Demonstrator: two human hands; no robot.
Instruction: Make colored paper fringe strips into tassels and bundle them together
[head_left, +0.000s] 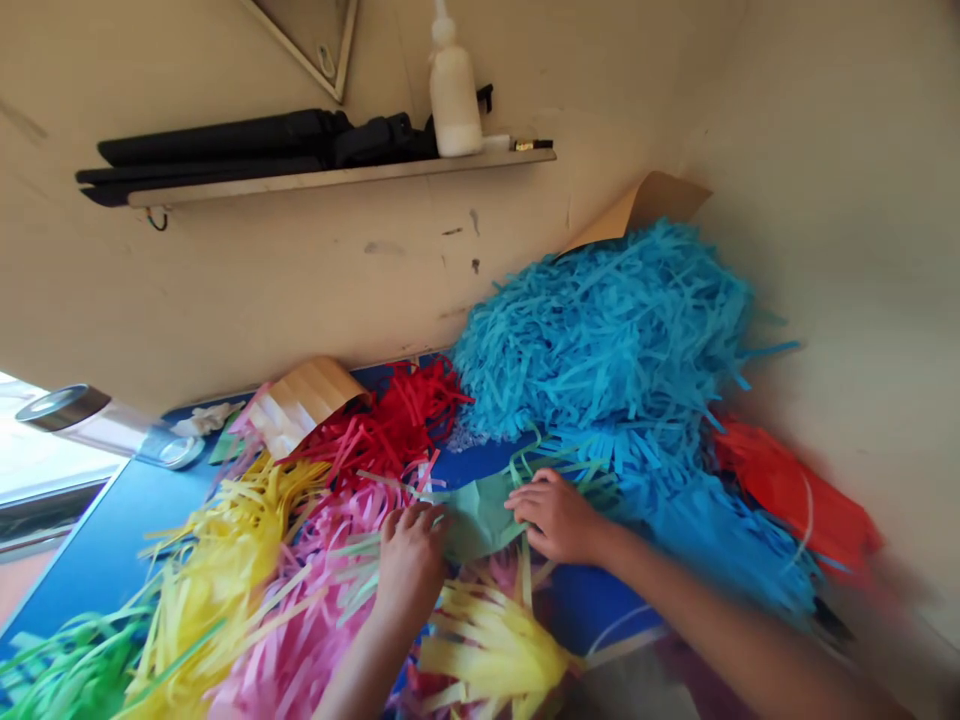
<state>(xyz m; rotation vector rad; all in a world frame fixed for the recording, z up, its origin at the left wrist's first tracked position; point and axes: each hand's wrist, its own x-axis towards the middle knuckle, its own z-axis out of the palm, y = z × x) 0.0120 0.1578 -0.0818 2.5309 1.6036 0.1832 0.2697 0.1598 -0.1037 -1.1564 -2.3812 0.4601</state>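
A pale green fringed paper sheet (480, 515) lies on the blue table (112, 540), between my two hands. My left hand (409, 565) rests on its left edge with fingers curled down onto the paper. My right hand (559, 515) presses on its right edge, fingers bent and close together. Yellow fringe (487, 645) lies just below the hands, pink fringe (315, 600) to the left. Whether either hand pinches the sheet is hard to tell.
A big heap of blue shredded paper (607, 340) fills the back right, with red-orange paper (795, 495) beside it. Red (397, 420), yellow (225, 560) and green (67, 670) fringes spread left. A wall shelf (337, 175) holds a white bottle (454, 90). A clear jar (97, 425) lies at left.
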